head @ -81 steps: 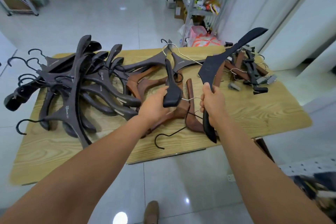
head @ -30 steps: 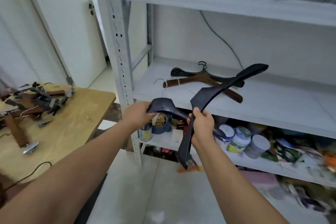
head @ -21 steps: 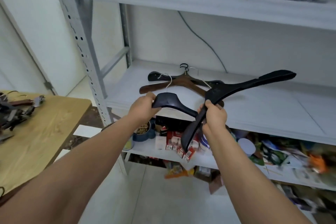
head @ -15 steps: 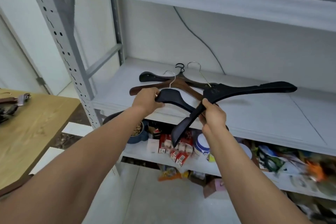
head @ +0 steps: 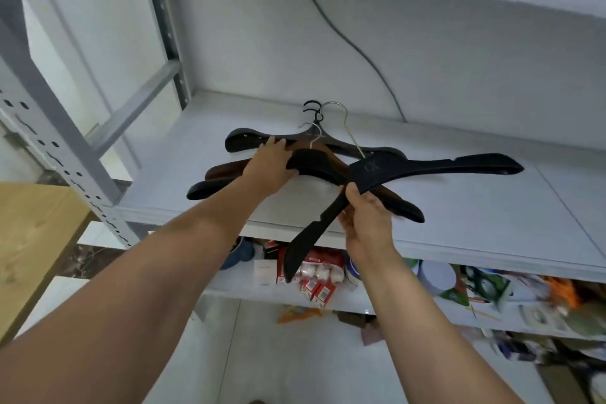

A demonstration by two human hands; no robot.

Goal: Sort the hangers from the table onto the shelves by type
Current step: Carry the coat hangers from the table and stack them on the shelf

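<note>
My left hand [head: 270, 167] grips a smaller black hanger [head: 316, 165] with a silver hook, held low over the white shelf [head: 492, 223]. It lies across a brown wooden hanger [head: 226, 170], and behind that a dark hanger [head: 242, 143] with a black hook also lies on the shelf. My right hand [head: 367, 216] grips a large black hanger [head: 436, 165] by its lower arm near the neck. One of its arms reaches right over the shelf and the other hangs past the shelf's front edge.
A grey perforated upright [head: 65, 161] stands at the shelf's left corner. The wooden table [head: 32, 226] is at the left edge. The lower shelf [head: 360, 300] is crowded with boxes, tubs and packets. A dark cable [head: 360, 52] runs down the back wall.
I turned from the table to the shelving with both hangers. In the last half second both hands moved forward and the smaller hanger came down over the brown one.
</note>
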